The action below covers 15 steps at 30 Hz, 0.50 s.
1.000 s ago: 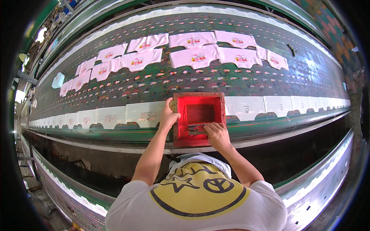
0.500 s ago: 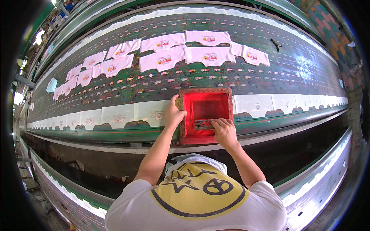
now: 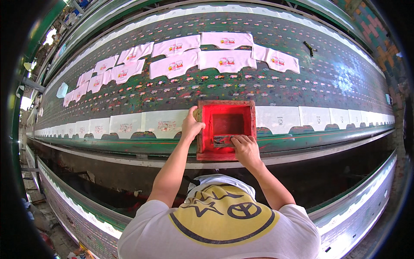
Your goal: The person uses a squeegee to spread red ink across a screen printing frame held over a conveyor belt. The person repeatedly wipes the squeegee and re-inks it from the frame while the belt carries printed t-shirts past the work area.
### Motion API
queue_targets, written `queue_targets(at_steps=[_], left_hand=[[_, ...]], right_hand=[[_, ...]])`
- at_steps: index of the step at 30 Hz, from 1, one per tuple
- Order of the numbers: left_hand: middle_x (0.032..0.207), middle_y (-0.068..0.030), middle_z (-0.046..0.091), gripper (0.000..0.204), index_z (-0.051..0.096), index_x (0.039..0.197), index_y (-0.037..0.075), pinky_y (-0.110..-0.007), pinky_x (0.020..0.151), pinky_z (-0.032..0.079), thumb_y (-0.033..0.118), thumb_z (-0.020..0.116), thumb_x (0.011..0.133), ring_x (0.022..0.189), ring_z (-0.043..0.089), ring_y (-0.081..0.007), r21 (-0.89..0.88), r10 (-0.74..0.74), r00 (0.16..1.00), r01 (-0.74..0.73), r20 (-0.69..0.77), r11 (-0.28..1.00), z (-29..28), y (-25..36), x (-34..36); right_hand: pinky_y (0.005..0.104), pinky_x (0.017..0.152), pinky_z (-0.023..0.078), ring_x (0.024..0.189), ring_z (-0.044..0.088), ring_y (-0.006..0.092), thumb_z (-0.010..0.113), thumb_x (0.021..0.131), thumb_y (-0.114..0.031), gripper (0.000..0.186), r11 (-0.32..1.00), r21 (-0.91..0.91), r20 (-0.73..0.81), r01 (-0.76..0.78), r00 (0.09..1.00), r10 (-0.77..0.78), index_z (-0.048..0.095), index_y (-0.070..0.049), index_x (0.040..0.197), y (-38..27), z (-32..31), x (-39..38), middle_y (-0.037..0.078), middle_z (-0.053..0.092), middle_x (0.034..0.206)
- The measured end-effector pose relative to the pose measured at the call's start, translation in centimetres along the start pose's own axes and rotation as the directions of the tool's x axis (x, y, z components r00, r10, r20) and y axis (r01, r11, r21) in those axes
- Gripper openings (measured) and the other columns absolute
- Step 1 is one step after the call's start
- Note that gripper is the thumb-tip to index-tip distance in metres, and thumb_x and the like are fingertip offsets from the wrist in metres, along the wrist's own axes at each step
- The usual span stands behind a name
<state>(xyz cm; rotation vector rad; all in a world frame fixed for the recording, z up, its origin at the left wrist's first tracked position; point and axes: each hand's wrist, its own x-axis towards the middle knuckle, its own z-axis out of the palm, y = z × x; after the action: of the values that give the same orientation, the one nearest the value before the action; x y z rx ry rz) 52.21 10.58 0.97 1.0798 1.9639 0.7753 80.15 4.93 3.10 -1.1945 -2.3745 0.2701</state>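
A red-stained wooden screen-printing frame [image 3: 252, 121] lies at the near edge of the long green table, over the row of white fabric pieces. My left hand [image 3: 191, 126] is closed around the frame's left side, thumb toward the inside. Inside the frame, my right hand [image 3: 246, 149] grips the right end of a dark, red-smeared squeegee [image 3: 221, 140] near the frame's near side. Red ink coats the inner walls and surrounds a darker rectangle of mesh [image 3: 228, 123]. Whatever lies under the frame is hidden.
White fabric pieces [image 3: 280, 114] line the table's near edge; those left of the frame bear reddish prints. Farther in lie several printed garment pieces [image 3: 228, 60]. A small dark object [image 3: 308, 48] rests at far right. A pale rail [image 3: 129, 162] runs along the near side.
My view has shifted slightly, so the table and frame sit a little farther left. Both hands keep their hold; the squeegee remains near the frame's near side, with more of its face showing.
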Motion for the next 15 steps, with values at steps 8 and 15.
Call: queue_targets(at_steps=[8, 15], left_hand=[[0.101, -0.0167, 0.078, 0.093, 0.055, 0.151, 0.021, -0.045, 0.082, 0.059, 0.002, 0.08, 0.063, 0.091, 0.077, -0.033, 0.01, 0.033, 0.999, -0.033, -0.001, 0.999, 0.1, 0.4, -0.1], [0.095, -0.016, 0.077, 0.092, 0.056, 0.15, 0.021, -0.043, 0.078, 0.059, 0.002, 0.08, 0.064, 0.083, 0.075, -0.0295, 0.002, -0.006, 0.999, 0.006, 0.035, 1.0, -0.2, 0.9, -0.2]], right_hand=[[0.0445, 0.095, 0.052, 0.109, 0.073, 0.0264, 0.07, 0.087, -0.012, 0.021, 1.0, 0.009, 0.008, -0.004, 1.0, 0.004, 0.072, -0.008, 0.107, -0.2, -0.1, -0.2, 0.007, 0.077, 0.115], [0.0452, 0.091, 0.053, 0.106, 0.073, 0.0267, 0.07, 0.082, -0.009, 0.022, 1.0, 0.015, 0.039, 0.017, 0.999, -0.017, 0.073, -0.008, 0.104, -0.4, -0.6, -0.4, 0.007, 0.077, 0.113]])
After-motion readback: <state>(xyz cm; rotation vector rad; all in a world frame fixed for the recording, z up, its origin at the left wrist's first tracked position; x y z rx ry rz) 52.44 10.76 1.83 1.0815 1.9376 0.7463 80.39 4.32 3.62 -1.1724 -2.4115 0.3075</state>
